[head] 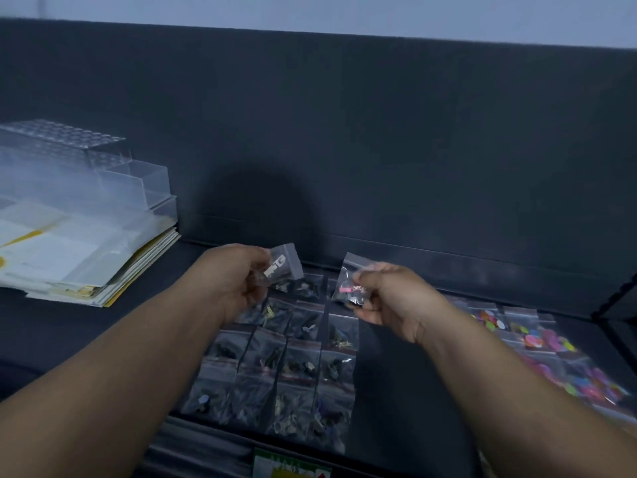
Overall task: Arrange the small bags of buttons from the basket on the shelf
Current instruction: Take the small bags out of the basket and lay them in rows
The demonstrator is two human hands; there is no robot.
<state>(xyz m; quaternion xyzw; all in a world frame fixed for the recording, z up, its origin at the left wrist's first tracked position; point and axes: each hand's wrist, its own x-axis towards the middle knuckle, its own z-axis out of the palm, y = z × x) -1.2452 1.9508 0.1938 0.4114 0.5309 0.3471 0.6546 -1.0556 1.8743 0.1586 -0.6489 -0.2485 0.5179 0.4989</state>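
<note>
My left hand (241,281) pinches a small clear bag with pale buttons (283,263) above the dark shelf (389,374). My right hand (389,298) grips another small clear bag with pink and dark buttons (350,286), held just to the right of the first. Below both hands, several small bags of dark buttons (282,367) lie flat in rows on the shelf. The basket is not in view.
Bags of bright coloured buttons (551,350) lie in rows at the right of the shelf. A stack of papers and booklets (79,257) with clear plastic boxes (86,167) on top sits at the left. A dark back wall (344,132) rises behind.
</note>
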